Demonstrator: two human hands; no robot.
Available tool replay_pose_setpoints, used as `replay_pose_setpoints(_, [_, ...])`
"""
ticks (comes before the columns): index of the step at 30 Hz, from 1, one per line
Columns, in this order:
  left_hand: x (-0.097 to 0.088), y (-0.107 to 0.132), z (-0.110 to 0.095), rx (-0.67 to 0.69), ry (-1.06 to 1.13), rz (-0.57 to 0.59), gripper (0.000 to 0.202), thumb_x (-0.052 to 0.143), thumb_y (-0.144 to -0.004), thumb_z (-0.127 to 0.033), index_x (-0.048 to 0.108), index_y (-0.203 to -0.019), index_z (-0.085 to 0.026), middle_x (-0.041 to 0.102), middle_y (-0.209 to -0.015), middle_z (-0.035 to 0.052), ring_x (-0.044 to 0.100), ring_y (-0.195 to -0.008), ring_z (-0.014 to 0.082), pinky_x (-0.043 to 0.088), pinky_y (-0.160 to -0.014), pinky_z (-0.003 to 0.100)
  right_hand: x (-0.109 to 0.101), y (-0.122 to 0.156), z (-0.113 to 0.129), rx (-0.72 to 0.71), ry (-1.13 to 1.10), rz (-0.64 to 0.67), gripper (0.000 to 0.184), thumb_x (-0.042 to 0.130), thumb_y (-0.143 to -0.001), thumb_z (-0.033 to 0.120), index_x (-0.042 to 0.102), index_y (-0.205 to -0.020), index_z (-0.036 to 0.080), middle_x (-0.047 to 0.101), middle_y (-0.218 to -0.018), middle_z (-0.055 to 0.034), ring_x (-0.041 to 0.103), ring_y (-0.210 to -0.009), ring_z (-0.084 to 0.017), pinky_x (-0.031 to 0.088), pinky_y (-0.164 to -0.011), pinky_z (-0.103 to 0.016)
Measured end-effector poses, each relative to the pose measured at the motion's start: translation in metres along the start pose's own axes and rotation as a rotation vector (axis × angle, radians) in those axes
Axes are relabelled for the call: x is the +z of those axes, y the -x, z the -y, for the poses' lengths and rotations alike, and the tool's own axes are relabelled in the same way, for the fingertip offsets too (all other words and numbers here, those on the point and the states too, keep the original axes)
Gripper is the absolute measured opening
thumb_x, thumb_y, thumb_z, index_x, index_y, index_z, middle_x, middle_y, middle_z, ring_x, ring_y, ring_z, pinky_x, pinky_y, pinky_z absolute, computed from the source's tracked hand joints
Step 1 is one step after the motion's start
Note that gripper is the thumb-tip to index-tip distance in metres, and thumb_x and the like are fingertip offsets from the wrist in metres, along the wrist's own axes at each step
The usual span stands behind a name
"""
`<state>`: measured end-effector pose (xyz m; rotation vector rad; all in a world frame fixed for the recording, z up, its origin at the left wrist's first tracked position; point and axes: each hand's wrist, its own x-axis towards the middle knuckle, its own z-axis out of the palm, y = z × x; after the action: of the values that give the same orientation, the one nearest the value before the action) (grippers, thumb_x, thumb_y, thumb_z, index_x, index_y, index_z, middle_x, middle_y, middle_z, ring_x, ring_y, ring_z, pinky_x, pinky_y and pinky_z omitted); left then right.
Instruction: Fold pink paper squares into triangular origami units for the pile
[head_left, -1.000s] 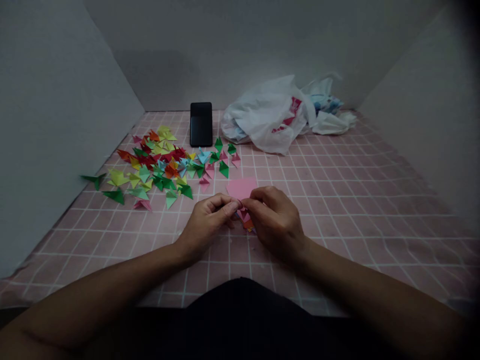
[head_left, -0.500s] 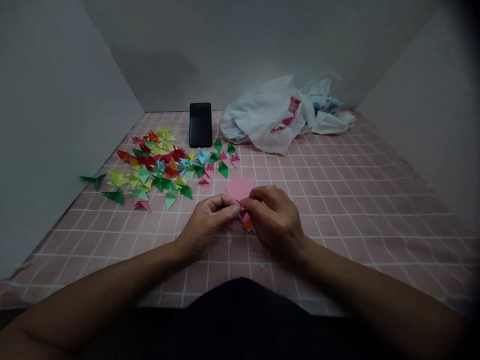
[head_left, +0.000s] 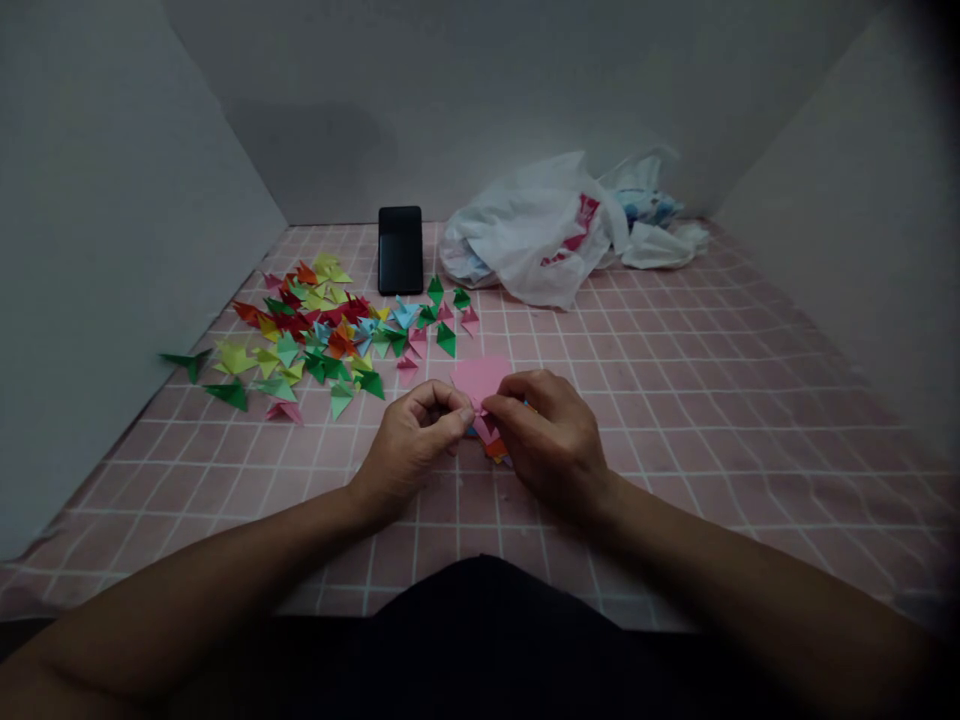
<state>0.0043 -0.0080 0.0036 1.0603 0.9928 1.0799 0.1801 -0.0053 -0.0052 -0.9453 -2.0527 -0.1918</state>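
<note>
Between my fingertips is a small folded piece of pink paper, partly hidden by them. My left hand is closed, pinching its left side between thumb and forefinger. From the right, my right hand pinches the same piece, its fingers curled. Just beyond and beneath lies a flat pink paper sheet. Below the hands, edges of orange paper and other colours peek out, mostly covered.
Many colourful folded paper cranes lie heaped at the left. A black phone leans upright near the back wall. Crumpled white plastic bags sit at the back right. A pink checked cloth covers the table, with walls on three sides.
My left fingertips have shifted slightly left, away from the right ones, and more of the folded pink paper shows between them. Everything else stays in place.
</note>
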Motion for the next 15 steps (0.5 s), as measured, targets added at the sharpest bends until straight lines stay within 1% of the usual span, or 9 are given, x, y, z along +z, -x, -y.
replay_pose_setpoints(4, [0.0012, 0.0002, -0.0018, 0.069, -0.041, -0.014, 0.016, 0.075, -0.075, -0.023, 0.061, -0.071, -0.017, 0.060, -0.077, -0.0009, 0.051, -0.066, 0.0093, 0.041, -0.061, 0.023, 0.0006, 0.0010, -0.0002, 0.009, -0.030, -0.001, 0.023, 0.053, -0.095, 0.010, 0.071, -0.085, 0.019, 0.066, -0.083, -0.0072, 0.055, -0.075, -0.019, 0.045, -0.065, -0.033])
replay_pose_setpoints(8, [0.0030, 0.0018, -0.0059, 0.092, -0.064, -0.012, 0.016, 0.076, -0.074, -0.023, 0.060, -0.073, -0.017, 0.061, -0.075, -0.0010, 0.052, -0.065, 0.0096, 0.044, -0.062, 0.024, 0.0012, 0.0013, -0.0006, 0.006, -0.045, 0.001, 0.023, 0.053, -0.096, 0.012, 0.072, -0.085, 0.019, 0.065, -0.080, -0.0068, 0.054, -0.073, -0.018, 0.044, -0.064, -0.033])
replay_pose_setpoints(12, [0.0033, 0.0030, -0.0065, 0.092, -0.031, -0.019, 0.019, 0.075, -0.074, -0.019, 0.057, -0.080, -0.019, 0.060, -0.077, -0.0021, 0.050, -0.062, 0.0081, 0.043, -0.057, 0.022, 0.0011, 0.0013, -0.0009, -0.011, -0.043, -0.001, 0.022, 0.053, -0.096, 0.012, 0.071, -0.085, 0.019, 0.066, -0.082, -0.0070, 0.056, -0.074, -0.018, 0.046, -0.065, -0.032])
replay_pose_setpoints(15, [0.0019, 0.0031, -0.0042, 0.093, 0.004, -0.003, 0.021, 0.074, -0.076, -0.018, 0.055, -0.083, -0.019, 0.060, -0.079, -0.0023, 0.049, -0.060, 0.0073, 0.042, -0.053, 0.021, 0.0004, 0.0007, -0.0007, -0.014, -0.044, -0.005, 0.021, 0.054, -0.096, 0.011, 0.070, -0.085, 0.019, 0.065, -0.083, -0.0071, 0.056, -0.074, -0.018, 0.047, -0.064, -0.032])
